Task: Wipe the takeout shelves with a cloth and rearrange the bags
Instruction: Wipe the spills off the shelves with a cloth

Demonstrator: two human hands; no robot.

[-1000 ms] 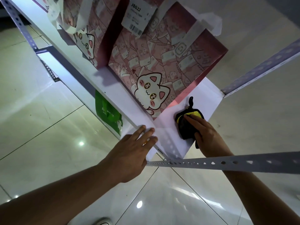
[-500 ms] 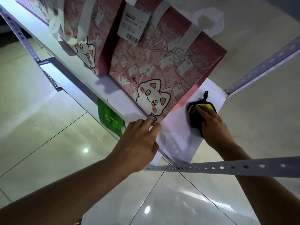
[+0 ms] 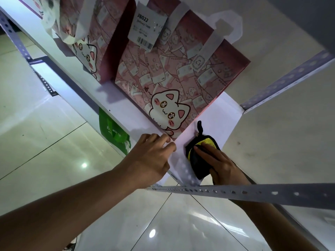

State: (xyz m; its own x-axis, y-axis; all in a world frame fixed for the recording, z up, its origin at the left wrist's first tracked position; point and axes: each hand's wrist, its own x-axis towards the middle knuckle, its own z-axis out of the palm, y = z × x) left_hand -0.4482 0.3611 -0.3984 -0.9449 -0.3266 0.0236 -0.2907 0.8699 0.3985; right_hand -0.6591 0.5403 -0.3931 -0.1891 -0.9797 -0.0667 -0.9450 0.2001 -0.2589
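A white shelf board (image 3: 220, 116) carries a pink cat-print takeout bag (image 3: 174, 75) with a white label stapled on top. A second pink cat bag (image 3: 79, 42) stands to its left. My right hand (image 3: 219, 163) presses a black and yellow cloth (image 3: 200, 153) flat onto the bare corner of the shelf, fingers straight over it. My left hand (image 3: 152, 156) rests on the shelf's front edge, its curled fingers hooked over the lip just below the near bag's bottom corner.
A perforated metal upright (image 3: 253, 192) crosses in front of my right wrist. Another perforated rail (image 3: 290, 78) runs along the wall at right. A green bag (image 3: 112, 131) sits on the lower shelf. Glossy tiled floor (image 3: 54, 151) lies below.
My right hand slid the cloth toward the back of the shelf, then pulled it back toward the front corner. My left hand curled its fingers over the shelf edge.
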